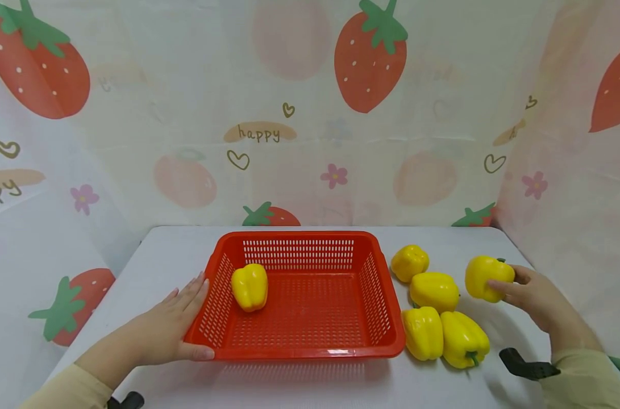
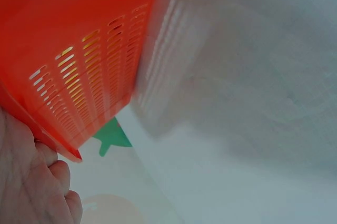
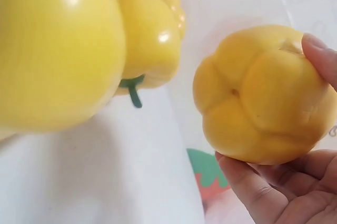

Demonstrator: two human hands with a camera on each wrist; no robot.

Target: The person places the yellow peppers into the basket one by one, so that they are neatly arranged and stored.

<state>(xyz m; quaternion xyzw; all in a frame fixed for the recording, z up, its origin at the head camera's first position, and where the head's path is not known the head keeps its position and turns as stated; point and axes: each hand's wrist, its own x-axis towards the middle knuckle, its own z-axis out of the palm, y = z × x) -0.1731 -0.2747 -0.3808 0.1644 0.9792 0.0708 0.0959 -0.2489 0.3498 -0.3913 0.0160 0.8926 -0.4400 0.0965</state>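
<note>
A red basket (image 1: 294,352) with slotted walls stands on the table, with one yellow bell pepper (image 1: 249,287) inside near its left wall. My left hand (image 1: 174,324) rests against the basket's left side, fingers stretched along the rim and thumb at the front corner. In the left wrist view the hand (image 2: 31,176) touches the rim from outside. Right of the basket, my right hand (image 1: 537,298) holds another yellow bell pepper (image 1: 486,278) off the table. The right wrist view shows this pepper (image 3: 263,98) pinched between thumb and fingers, its lobed bottom facing the camera.
Several yellow bell peppers lie right of the basket: one at the back (image 1: 410,263), one in the middle (image 1: 435,291), and a front pair, the left one (image 1: 423,333) close to the basket wall. A strawberry-print cloth (image 1: 310,113) hangs behind the white table (image 1: 187,386).
</note>
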